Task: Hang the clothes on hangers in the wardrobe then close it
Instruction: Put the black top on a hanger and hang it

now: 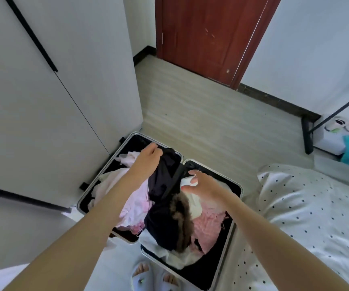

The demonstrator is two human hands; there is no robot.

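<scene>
black garment (pixel 165 175) in the open suitcase (pixel 235 185): left hand (pixel 148 157) pinches its twelve o'clock end; right hand (pixel 200 182) hovers spread at three o'clock.
</scene>
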